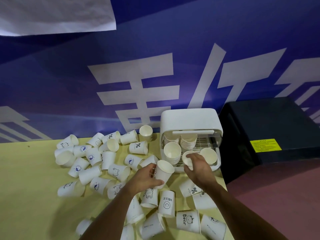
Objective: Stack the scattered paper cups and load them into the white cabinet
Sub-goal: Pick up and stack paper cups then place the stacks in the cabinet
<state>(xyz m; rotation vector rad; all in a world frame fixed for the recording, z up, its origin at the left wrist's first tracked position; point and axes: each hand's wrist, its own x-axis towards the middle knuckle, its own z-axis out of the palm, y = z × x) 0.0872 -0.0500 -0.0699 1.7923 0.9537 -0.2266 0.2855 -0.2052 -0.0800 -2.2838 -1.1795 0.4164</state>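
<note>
- Left hand (147, 177) is wrapped around the base end of a loose cup (164, 170). The cup is tilted, with its open mouth up and towards the white cabinet (190, 118).
- Right hand (199, 165) reaches into the cabinet's open front, fingers curled over the front cup (187, 155). I cannot tell whether more cups are nested under it.
- That front cup sits just to the right of the loose cup and a little farther back, so the left hand is the nearer carrier.
- To nest it, I'd guess the loose cup must swing base-down first.
- Scattered cups (91, 156) lie on their sides across the yellow table (26, 187).
</note>
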